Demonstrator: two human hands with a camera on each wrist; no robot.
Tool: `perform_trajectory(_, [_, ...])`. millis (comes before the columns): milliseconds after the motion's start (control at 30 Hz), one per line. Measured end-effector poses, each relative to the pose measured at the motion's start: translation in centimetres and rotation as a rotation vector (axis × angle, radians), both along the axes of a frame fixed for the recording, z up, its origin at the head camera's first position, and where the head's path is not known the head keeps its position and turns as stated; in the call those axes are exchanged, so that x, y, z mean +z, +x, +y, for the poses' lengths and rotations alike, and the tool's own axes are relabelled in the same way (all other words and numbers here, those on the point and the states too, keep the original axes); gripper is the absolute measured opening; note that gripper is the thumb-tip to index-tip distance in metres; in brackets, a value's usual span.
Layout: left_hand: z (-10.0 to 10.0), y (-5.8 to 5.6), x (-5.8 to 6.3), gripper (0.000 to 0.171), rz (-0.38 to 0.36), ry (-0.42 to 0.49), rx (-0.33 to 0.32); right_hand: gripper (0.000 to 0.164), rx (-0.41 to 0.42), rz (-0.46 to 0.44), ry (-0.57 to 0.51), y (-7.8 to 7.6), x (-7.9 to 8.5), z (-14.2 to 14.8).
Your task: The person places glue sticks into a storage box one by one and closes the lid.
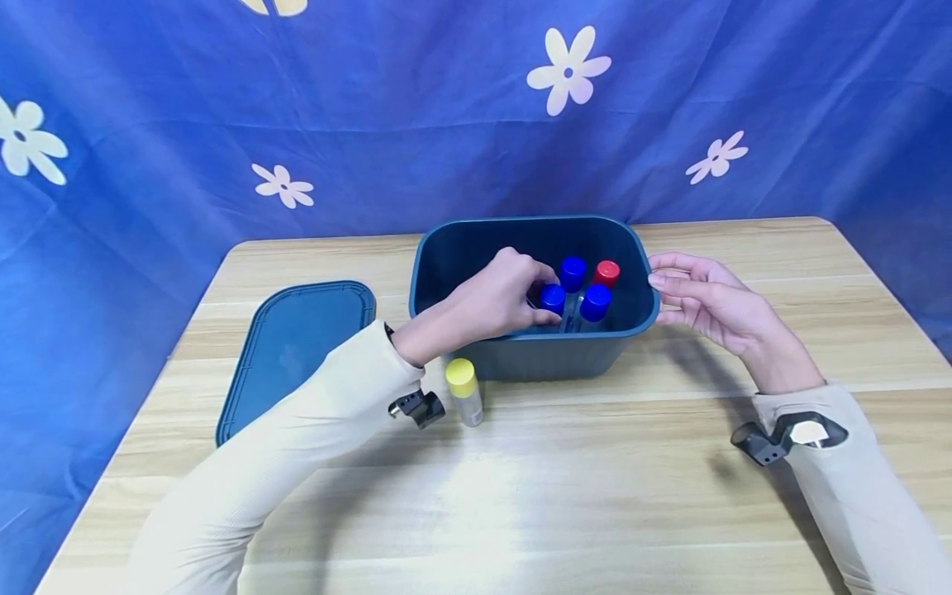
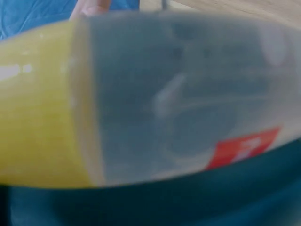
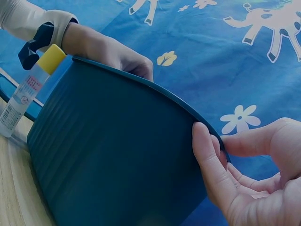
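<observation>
Two pinches: left hand [image 1: 506, 289], blue cap [image 1: 552, 297]; right hand [image 1: 705, 302], bin rim [image 1: 580, 335].

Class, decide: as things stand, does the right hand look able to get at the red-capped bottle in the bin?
Probably yes: the red-capped bottle stands in the open bin near the right hand, but that hand would first need to release the bin.

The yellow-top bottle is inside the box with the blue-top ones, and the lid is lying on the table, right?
Not quite: the yellow-top bottle is outside the box, standing on the table in front of it, as the head view shows. The blue-top ones are inside, and the lid is lying on the table.
</observation>
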State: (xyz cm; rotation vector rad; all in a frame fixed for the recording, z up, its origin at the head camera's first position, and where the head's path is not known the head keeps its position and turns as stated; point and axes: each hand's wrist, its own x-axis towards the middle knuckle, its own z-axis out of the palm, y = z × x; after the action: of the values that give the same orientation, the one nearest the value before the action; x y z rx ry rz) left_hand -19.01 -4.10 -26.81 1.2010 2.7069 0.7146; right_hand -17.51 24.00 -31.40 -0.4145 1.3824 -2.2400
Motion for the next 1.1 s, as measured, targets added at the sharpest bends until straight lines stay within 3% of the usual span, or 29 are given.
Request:
perform_trajectory(767, [0.21,0.16,-0.38,0.028,0.015,0.022,0.021,0.022,-0.01,-0.004,-0.01,0.08,-0.12,-0.01])
perform_trajectory(1100, [0.03,0.23,0.0,0.034,-0.056,-0.005,0.06,0.023,-0.012,-0.005,-0.01,0.03,-0.25,0.01])
